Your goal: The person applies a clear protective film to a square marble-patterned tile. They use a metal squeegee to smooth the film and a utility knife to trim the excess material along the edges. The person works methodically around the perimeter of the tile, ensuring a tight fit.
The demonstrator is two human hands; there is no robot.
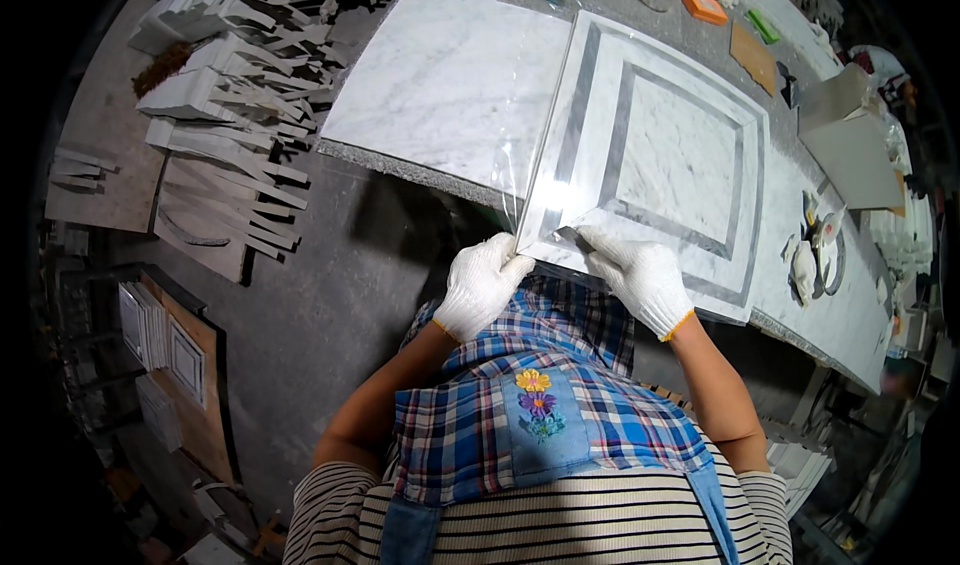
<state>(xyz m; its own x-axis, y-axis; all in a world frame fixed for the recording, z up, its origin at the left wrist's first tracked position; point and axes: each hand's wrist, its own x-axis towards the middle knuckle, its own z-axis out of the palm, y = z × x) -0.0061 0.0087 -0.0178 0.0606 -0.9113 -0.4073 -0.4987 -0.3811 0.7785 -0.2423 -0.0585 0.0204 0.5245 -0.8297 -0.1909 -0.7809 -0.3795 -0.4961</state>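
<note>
Clear plastic film (508, 155) hangs along the left side of a framed marble panel (685, 165), white with grey inlaid bands. My left hand (482, 287), in a white knit glove, pinches the film at the panel's near left corner. My right hand (645, 273), gloved alike, lies over the panel's near edge, its fingers pointing left and drawn together. A small dark piece shows at its fingertips; what it is, I cannot make out. Under the panel and to its left lies a pale veined marble slab (440, 90), which bears it.
Stacked white stone strips (215, 115) stand on boards at the left. Farther back on the worktop are an orange box (704, 7), a green object (762, 25) and brown cardboard (752, 57). Scissors (828, 240) and a tape roll lie right of the panel, near a pale carton (850, 145).
</note>
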